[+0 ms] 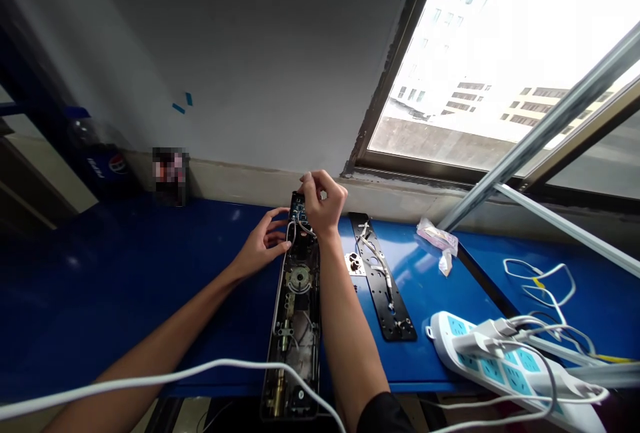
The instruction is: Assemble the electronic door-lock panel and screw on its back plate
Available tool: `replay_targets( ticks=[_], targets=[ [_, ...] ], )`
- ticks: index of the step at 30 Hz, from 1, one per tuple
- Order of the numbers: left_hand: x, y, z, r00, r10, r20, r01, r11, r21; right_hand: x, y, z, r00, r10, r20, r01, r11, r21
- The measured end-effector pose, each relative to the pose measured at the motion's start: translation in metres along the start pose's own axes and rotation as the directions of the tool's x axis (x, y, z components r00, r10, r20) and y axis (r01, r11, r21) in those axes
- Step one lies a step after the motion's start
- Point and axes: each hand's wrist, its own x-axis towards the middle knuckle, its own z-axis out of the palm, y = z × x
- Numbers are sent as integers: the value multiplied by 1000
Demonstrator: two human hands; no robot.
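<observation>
A long, narrow black housing (294, 299), which looks like an opened door lock body, lies lengthwise in front of me. Its inside shows a round metal part, brass-coloured pieces, wires and a circuit board (299, 208) at the far end. My left hand (263, 241) is at the housing's left edge, fingers apart and thumb against the side. Above the board, my right hand (324, 203) is closed in a pinch at the far end; whatever sits between the fingertips is hidden. Right of the housing lie a black perforated plate (383, 279) with a white cable and a small metal plate (354, 264).
A white power strip (500, 359) with plugs stands at the right on the blue table (210, 273). A white cable (200, 371) crosses the foreground. Behind are crumpled plastic packaging (439, 236), a metal bar (545, 119) and a window. A Pepsi bottle (103, 156) stands far left.
</observation>
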Motion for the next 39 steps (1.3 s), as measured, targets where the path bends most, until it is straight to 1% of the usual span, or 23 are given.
replay_targets(
  ticks=[2, 4, 6, 9, 12, 14, 17, 19, 21, 24, 25, 28, 29, 31, 33, 35, 37, 39],
  targets=[
    [0, 1, 0, 1000, 11, -2, -11, 1000, 16, -11, -4, -11, 997, 39, 70, -37, 999, -21],
    [1, 2, 0, 1000, 24, -8, -24, 999, 39, -23, -9, -24, 982, 64, 176, -58, 998, -37],
    [2, 3, -1, 1000, 30, 1, -30, 997, 73, -36, -13, -36, 959, 76, 272, -64, 997, -50],
    [-1, 8, -4, 999, 22, 50, -29, 990, 140, -55, -16, -49, 912, 86, 402, -67, 996, -61],
    [-16, 15, -4, 998, 2, 63, -14, 982, 190, -69, -18, -57, 843, 77, 533, -58, 997, -54],
    [-34, 20, -2, 999, -24, 24, 18, 978, 208, -75, -21, -63, 796, 72, 601, -54, 997, -48],
    [-66, 25, 4, 999, -48, 15, 43, 972, 229, -81, -26, -72, 720, 67, 691, -54, 998, -41],
    [-86, 27, 10, 997, -76, 20, 70, 976, 208, -83, -29, -79, 658, 59, 751, -49, 998, -35],
    [-100, 28, 15, 992, -121, 37, 114, 980, 165, -83, -32, -87, 603, 48, 796, -38, 999, -32],
    [-110, 27, 21, 987, -149, 53, 142, 982, 124, -79, -40, -97, 534, 42, 844, -25, 999, -34],
    [-110, 27, 22, 987, -150, 51, 143, 982, 120, -78, -44, -100, 503, 61, 862, -31, 998, -52],
    [-108, 24, 23, 989, -141, 54, 134, 984, 118, -76, -56, -105, 297, 123, 947, -48, 992, -114],
    [-106, 24, 22, 988, -137, 64, 129, 985, 114, -77, -59, -105, 238, 146, 960, -39, 989, -140],
    [-104, 22, 21, 988, -133, 81, 124, 987, 103, -79, -62, -104, 151, 181, 972, -11, 983, -181],
    [-102, 22, 20, 988, -132, 86, 123, 988, 99, -82, -63, -100, 74, 191, 979, 8, 981, -192],
    [-101, 22, 18, 987, -136, 89, 127, 987, 103, -84, -61, -96, 10, 188, 982, 14, 982, -188],
    [-99, 23, 17, 984, -146, 97, 136, 985, 111, -85, -59, -93, -29, 181, 983, 22, 983, -181],
    [-96, 24, 15, 982, -160, 102, 147, 981, 125, -85, -59, -91, -53, 175, 983, 41, 984, -173]
  ],
)
